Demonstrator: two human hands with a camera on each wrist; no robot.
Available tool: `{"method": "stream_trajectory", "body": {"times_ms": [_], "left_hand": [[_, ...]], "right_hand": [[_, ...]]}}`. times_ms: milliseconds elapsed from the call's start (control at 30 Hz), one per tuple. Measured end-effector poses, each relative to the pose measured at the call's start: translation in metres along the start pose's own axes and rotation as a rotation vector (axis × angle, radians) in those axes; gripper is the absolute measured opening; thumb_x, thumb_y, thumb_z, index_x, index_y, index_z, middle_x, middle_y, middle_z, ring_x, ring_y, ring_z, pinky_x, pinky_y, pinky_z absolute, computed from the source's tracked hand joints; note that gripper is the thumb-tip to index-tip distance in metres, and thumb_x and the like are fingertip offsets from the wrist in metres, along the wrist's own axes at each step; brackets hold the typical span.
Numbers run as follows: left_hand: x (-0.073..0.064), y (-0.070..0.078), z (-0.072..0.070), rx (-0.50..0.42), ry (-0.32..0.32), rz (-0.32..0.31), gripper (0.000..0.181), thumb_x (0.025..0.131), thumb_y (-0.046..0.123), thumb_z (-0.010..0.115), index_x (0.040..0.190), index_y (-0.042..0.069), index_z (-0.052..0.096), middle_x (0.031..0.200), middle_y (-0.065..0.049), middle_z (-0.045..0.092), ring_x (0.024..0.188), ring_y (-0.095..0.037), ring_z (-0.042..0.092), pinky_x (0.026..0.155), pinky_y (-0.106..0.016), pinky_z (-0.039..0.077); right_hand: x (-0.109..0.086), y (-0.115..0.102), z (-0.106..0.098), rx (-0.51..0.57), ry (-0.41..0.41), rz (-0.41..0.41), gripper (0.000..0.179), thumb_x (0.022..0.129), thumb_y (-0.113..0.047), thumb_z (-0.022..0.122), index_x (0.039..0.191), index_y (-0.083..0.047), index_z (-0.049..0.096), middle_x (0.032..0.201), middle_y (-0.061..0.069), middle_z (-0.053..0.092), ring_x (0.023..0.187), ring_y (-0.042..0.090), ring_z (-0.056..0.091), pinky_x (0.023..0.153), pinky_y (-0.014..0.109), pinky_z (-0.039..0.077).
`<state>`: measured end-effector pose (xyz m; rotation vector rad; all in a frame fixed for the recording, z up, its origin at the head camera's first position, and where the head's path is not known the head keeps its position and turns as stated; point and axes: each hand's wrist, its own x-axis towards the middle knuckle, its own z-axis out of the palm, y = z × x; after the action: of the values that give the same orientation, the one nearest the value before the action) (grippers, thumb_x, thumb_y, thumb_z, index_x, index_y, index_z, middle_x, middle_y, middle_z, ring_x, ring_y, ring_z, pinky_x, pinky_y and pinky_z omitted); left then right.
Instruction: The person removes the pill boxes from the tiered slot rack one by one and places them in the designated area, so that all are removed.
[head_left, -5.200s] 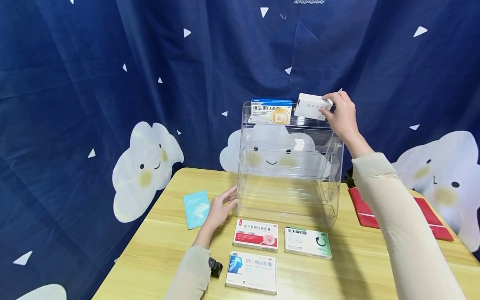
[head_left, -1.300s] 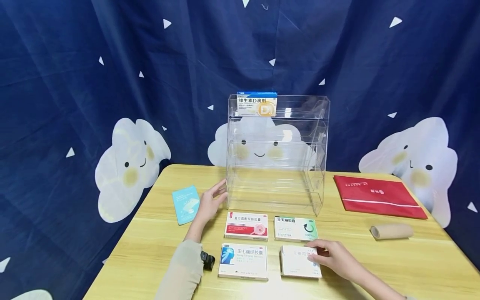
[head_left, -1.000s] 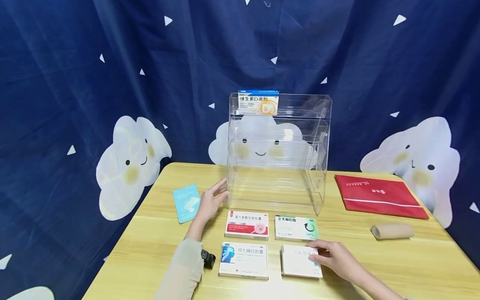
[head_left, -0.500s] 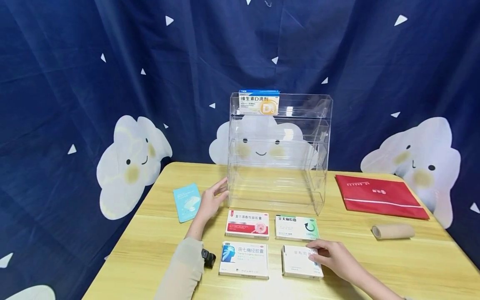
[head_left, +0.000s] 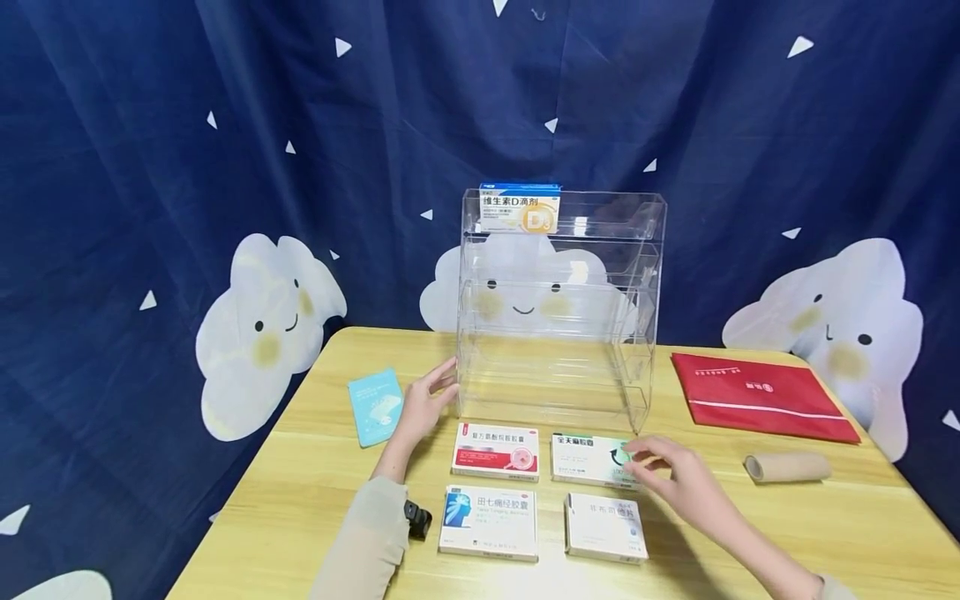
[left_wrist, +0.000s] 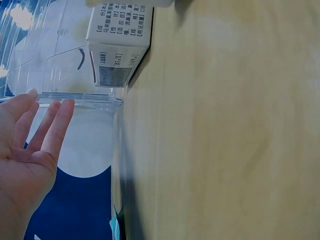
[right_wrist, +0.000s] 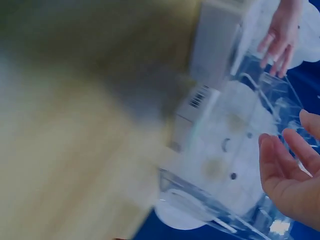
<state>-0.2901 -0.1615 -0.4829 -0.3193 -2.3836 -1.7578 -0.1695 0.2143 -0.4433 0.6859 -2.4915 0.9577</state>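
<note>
A clear acrylic tiered rack stands on the table, with a blue-and-white vitamin D box in its top tier. My left hand touches the rack's lower left side with straight fingers, seen also in the left wrist view. Four medicine boxes lie flat in front: a red-and-white one, a blue-and-white one, a green-and-white one and a plain white one. Over the right end of the green-and-white box hovers my right hand, fingers loosely bent and apart, holding nothing.
A light-blue packet lies left of the rack. On the right are a folded red cloth-like bag and a cardboard tube. A dark blue curtain hangs behind the wooden table.
The right hand brought the white box down from the rack's top tier to the table, let go of it, and moved up to the green-and-white box. The left hand stayed at the rack.
</note>
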Motion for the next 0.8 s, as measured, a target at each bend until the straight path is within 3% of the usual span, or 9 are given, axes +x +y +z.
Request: {"method": "stream_trajectory", "body": {"times_ms": [200,367,800], "left_hand": [[-0.001,-0.001,0.000,0.000,0.022,0.003,0.051,0.093,0.005,0.064,0.142,0.013,0.052,0.143,-0.014,0.055,0.122,-0.035,0.061,0.091,-0.028,0.060],[0.000,-0.002,0.001,0.002,0.021,0.016,0.052,0.092,0.006,0.065,0.142,0.013,0.052,0.143,-0.015,0.055,0.121,-0.036,0.062,0.091,-0.028,0.060],[-0.001,-0.003,0.002,0.040,0.036,0.018,0.052,0.091,0.007,0.066,0.141,0.015,0.053,0.142,-0.013,0.056,0.120,-0.033,0.064,0.096,-0.031,0.058]], "right_hand": [[0.040,-0.004,-0.002,-0.024,0.071,-0.097,0.023,0.076,0.001,0.079,0.096,-0.009,0.072,0.092,0.007,0.074,0.076,0.002,0.064,0.059,0.018,0.058],[0.080,-0.004,-0.006,0.018,0.109,-0.150,0.026,0.074,0.005,0.079,0.099,-0.002,0.072,0.094,0.011,0.073,0.077,0.009,0.066,0.067,0.014,0.059],[0.186,-0.003,-0.033,0.060,0.260,-0.113,0.026,0.085,-0.006,0.075,0.111,-0.002,0.071,0.100,0.017,0.072,0.085,-0.003,0.063,0.075,0.000,0.051]]}}
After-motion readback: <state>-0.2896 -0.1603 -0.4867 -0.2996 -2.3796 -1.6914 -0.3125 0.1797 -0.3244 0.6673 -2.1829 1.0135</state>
